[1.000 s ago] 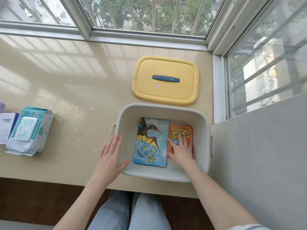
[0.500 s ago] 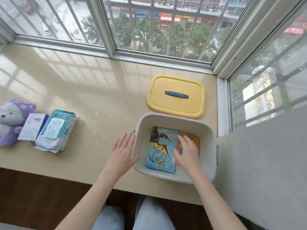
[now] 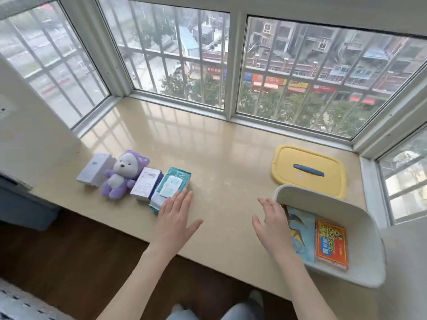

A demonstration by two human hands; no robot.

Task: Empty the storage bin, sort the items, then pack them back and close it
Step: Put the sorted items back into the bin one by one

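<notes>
Reaching out flat over the sill (image 3: 231,169), both hands hold nothing. The left hand (image 3: 174,218) has its fingers straight and spread wide, the fingertips over the near right corner of a pack of wipes (image 3: 172,184); whether they press on it cannot be told. The right hand (image 3: 271,224) is spread wide too, palm down, just beside the left wall of the bin (image 3: 300,195) and covering part of that wall.

The bin stands open at the right end of the sill, near the front edge. Inside it lie a picture book (image 3: 302,234) with a blue cover on the left and an orange box (image 3: 331,244) on the right, flat and side by side, touching. The yellow lid (image 3: 307,158) lies flat just behind the bin, toward the right rear corner, with its blue handle (image 3: 308,170) facing up.

Toward the left end of the sill, near the front edge, four things sit in a row: a white box (image 3: 96,167) farthest left, a purple plush toy (image 3: 120,175) sitting upright, a smaller white box (image 3: 146,184), and then the wipes. Each one touches or stands just beside the next.
</notes>
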